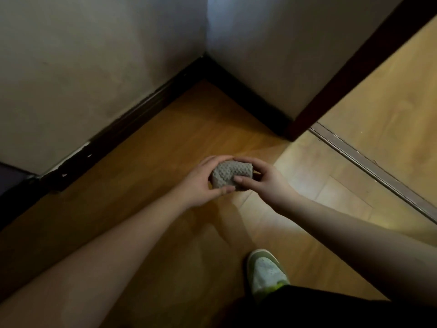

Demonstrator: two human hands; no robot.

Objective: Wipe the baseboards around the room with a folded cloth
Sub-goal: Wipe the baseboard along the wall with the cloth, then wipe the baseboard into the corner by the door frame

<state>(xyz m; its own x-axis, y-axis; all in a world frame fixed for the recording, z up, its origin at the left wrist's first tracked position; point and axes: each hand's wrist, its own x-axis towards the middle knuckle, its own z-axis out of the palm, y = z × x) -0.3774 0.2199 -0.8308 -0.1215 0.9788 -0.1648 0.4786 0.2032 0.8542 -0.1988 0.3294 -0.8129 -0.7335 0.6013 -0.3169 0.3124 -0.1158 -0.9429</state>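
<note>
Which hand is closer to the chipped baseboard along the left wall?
Left. The left hand holds the cloth on the side toward that chipped baseboard; the right hand grips the cloth's far side.

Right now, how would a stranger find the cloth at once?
Start at the dark baseboard corner on the wooden floor. Nearer than it, the left hand and right hand meet. Between them sits the folded grey bumpy cloth, the only textured item.

No readable text, labels, brands, numbers or signs anywhere in view.
</note>
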